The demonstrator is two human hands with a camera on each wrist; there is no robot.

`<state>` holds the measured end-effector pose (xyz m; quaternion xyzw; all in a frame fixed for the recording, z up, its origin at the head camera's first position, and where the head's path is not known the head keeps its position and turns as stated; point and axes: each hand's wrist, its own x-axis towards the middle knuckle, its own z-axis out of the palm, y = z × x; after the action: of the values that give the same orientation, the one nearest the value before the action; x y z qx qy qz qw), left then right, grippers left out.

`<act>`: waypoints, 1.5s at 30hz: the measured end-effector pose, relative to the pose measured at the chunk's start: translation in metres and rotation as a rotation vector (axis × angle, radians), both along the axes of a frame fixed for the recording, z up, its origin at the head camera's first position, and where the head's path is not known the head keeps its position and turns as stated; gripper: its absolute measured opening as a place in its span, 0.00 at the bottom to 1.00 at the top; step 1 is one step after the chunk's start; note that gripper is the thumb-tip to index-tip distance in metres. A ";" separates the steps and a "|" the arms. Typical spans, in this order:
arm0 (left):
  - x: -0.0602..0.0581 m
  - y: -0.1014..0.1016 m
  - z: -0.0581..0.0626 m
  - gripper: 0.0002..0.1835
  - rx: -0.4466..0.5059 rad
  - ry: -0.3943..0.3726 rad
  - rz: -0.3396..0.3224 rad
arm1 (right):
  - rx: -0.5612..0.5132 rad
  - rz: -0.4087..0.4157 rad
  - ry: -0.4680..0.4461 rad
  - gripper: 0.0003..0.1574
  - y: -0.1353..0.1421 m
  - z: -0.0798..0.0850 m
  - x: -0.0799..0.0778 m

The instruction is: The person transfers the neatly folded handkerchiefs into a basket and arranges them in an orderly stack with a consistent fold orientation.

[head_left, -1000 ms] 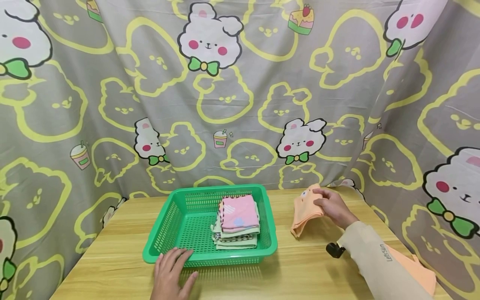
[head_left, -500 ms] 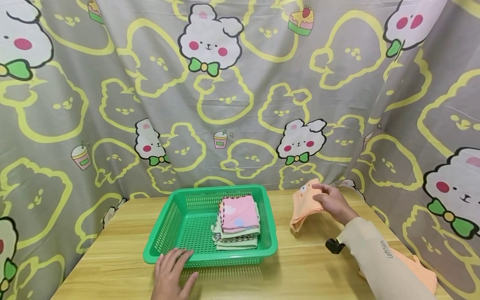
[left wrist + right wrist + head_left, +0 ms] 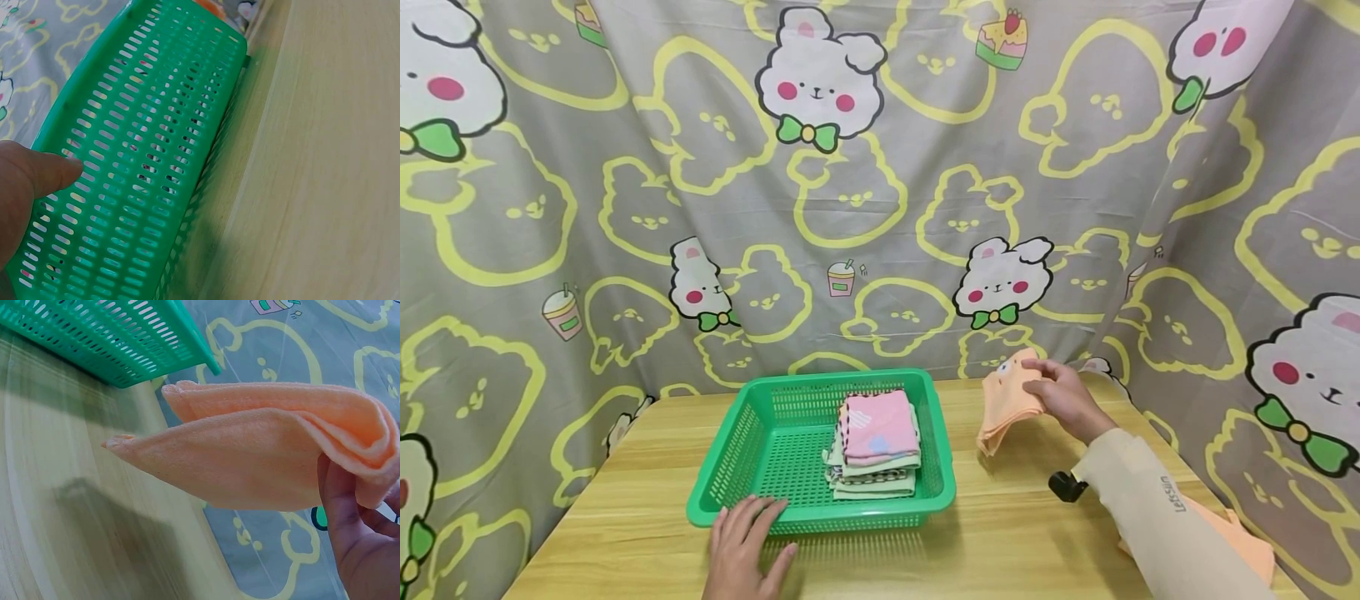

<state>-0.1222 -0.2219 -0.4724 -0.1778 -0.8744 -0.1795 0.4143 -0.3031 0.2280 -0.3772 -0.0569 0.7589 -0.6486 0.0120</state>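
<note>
My right hand (image 3: pixel 1071 402) pinches a folded peach-orange towel (image 3: pixel 1011 400) just above the wooden table, right of the basket. In the right wrist view, the thumb presses one side of the towel (image 3: pixel 250 462), whose layers hang slightly apart. A white-and-dark printed spot shows near its upper corner. At the front left of the green basket (image 3: pixel 936 450), my left hand (image 3: pixel 741 542) holds the rim. Its fingers lie over the rim, and in the left wrist view the thumb (image 3: pixel 59 174) lies against the outer slotted wall. Inside the basket's right half sits a stack of folded cloths (image 3: pixel 880 429), a pink one on top.
Another peach-orange cloth (image 3: pixel 1240 546) lies at the table's right front, partly hidden by the right sleeve (image 3: pixel 1157 517). A black wrist camera (image 3: pixel 1066 486) hangs below the right wrist. A patterned grey curtain (image 3: pixel 917 333) stands behind the wooden table (image 3: pixel 1000 542).
The right hand has raised the orange towel slightly and shifted it a little to the left. My left hand and the basket have stayed in place.
</note>
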 end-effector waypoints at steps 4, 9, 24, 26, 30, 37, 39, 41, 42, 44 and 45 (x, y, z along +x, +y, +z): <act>-0.001 0.000 -0.001 0.29 0.005 -0.001 -0.002 | -0.003 -0.013 0.002 0.33 -0.002 0.004 0.001; -0.001 -0.001 0.000 0.28 0.003 0.002 -0.008 | -0.011 -0.008 0.023 0.33 -0.003 0.009 0.001; 0.000 0.000 -0.002 0.31 0.001 -0.005 0.000 | -0.030 0.012 0.040 0.33 -0.008 0.022 0.005; 0.000 0.000 -0.002 0.31 0.000 -0.009 0.002 | -0.029 0.013 0.043 0.33 -0.009 0.024 0.005; 0.000 0.000 -0.002 0.31 0.000 -0.012 0.005 | -0.032 0.009 0.045 0.33 -0.011 0.026 0.005; 0.000 0.000 -0.002 0.31 -0.001 -0.011 0.005 | -0.042 0.013 0.062 0.33 -0.014 0.029 0.003; 0.000 0.000 -0.002 0.31 0.001 -0.011 0.005 | -0.046 0.016 0.066 0.33 -0.015 0.030 0.003; 0.000 0.000 -0.003 0.31 0.002 -0.011 0.004 | -0.049 0.019 0.069 0.33 -0.016 0.031 0.003; 0.000 0.000 -0.003 0.31 0.002 -0.011 0.005 | -0.051 0.018 0.070 0.33 -0.017 0.032 0.003; 0.000 0.000 -0.003 0.31 0.001 -0.008 0.003 | -0.056 0.020 0.073 0.32 -0.018 0.033 0.003; -0.001 0.000 -0.003 0.31 0.001 -0.006 0.001 | -0.056 0.020 0.074 0.32 -0.018 0.033 0.003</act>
<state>-0.1229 -0.2216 -0.4749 -0.1766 -0.8756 -0.1801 0.4119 -0.3003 0.2099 -0.3443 -0.0889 0.7396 -0.6671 -0.0114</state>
